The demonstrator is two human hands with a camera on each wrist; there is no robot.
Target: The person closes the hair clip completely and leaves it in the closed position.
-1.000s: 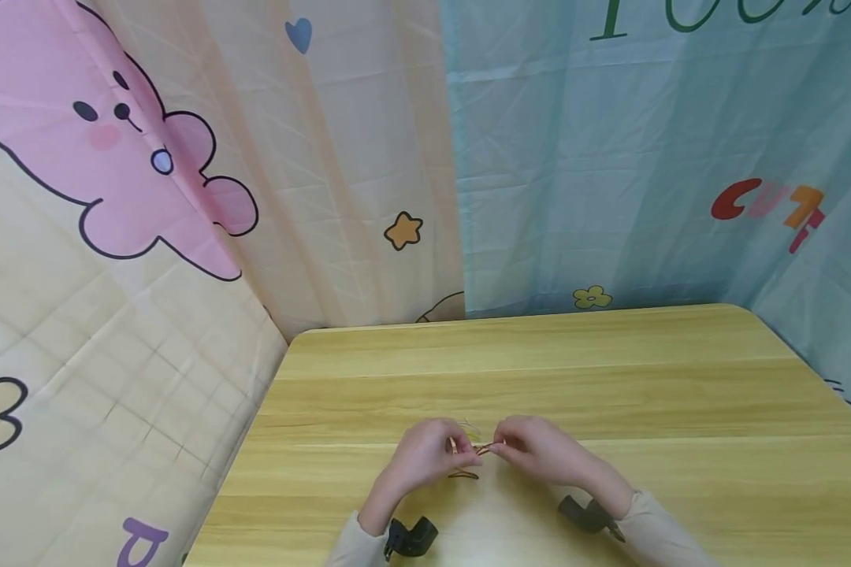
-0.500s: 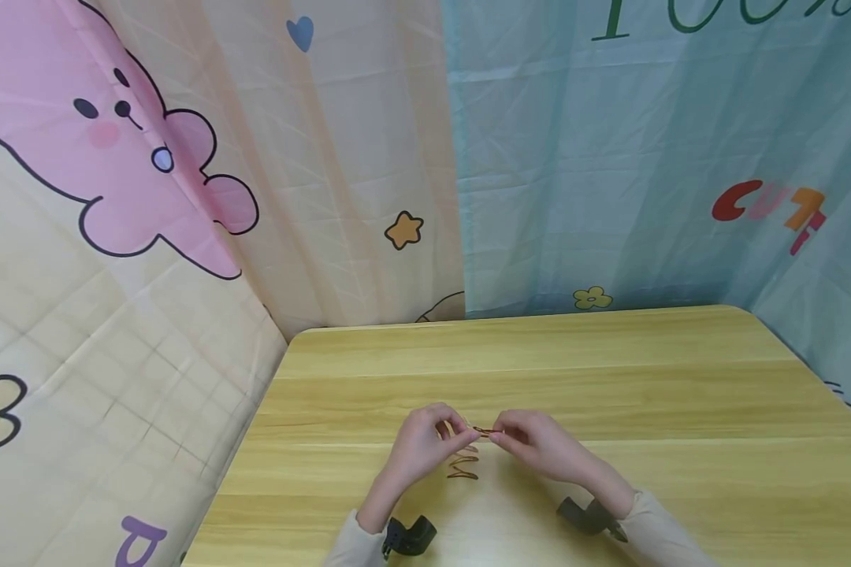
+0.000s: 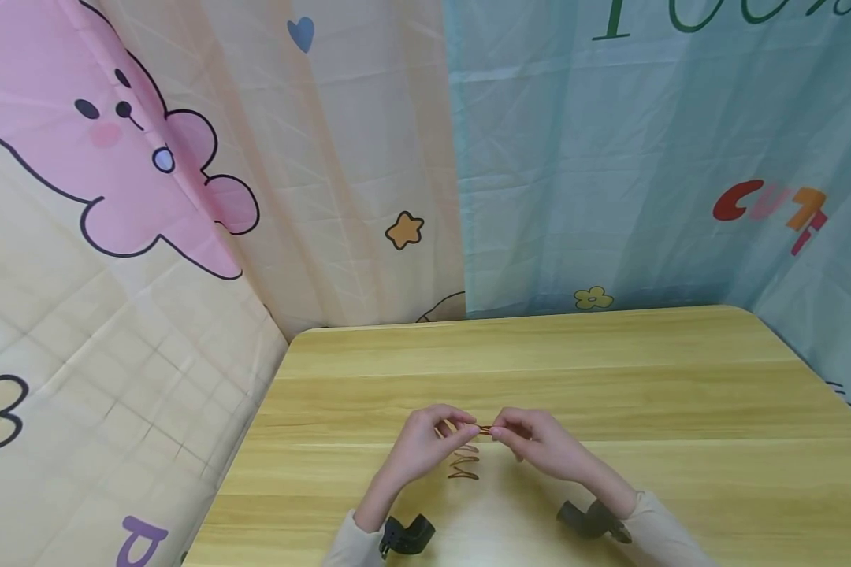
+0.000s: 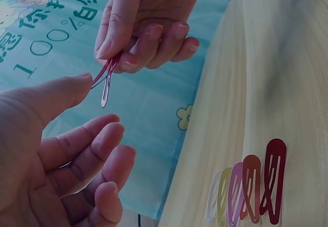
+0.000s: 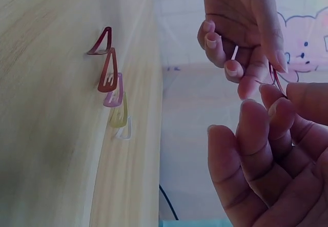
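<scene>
A red snap hair clip (image 4: 107, 70) is up off the table between my two hands, its two arms spread apart. My right hand (image 3: 539, 445) pinches one end of it between thumb and finger. From the other side, my left hand (image 3: 425, 447) holds it at thumb and forefinger, the left thumb (image 4: 69, 91) against one arm. The left hand's other fingers are loosely bent. Fingertips cover part of the clip (image 5: 277, 79) in the right wrist view.
Several snap hair clips lie in a row on the wooden table (image 3: 340, 504): dark red (image 4: 275, 181), orange-brown (image 4: 251, 186), pink (image 4: 234, 199), yellow-green (image 4: 222, 201) and white (image 5: 125, 129). Patterned curtains (image 3: 574, 157) hang behind the table. Black camera mounts (image 3: 406, 535) sit at both wrists.
Both hands have moved slightly away from the person with the red hair clip, uncovering more of the row. The hands now sit closer together.
</scene>
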